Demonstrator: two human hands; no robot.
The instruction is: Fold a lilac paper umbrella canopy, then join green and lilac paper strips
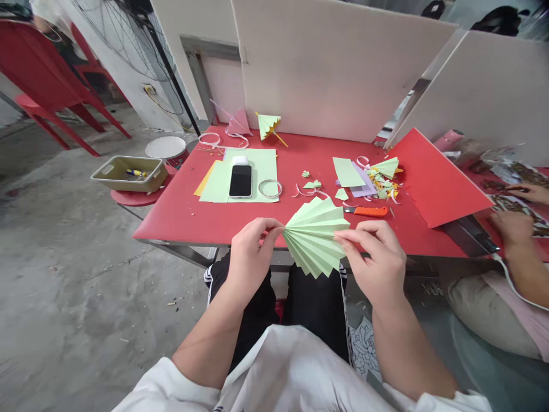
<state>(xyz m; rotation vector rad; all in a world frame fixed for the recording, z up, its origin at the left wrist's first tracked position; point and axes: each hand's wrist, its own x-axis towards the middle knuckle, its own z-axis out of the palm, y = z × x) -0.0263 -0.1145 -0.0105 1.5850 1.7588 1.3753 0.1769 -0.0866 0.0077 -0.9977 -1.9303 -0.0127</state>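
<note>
Olive basin (124,186) with yellow tool (136,173), beside worktop (174,220); left hand (254,252) and right hand (381,256) pinching pleated paper (315,233) near cutter (369,212).

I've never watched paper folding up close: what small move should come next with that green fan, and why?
Perhaps the right hand should spread the fan wider: its pleats are only partly open, the left hand pinches the gathered point, and the right holds the wide edge.

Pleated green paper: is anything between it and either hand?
Nothing visible. The left hand pinches the pleated green paper at its gathered point, the right hand its spread edge. The orange cutter lies beyond the right hand, not between.
</note>
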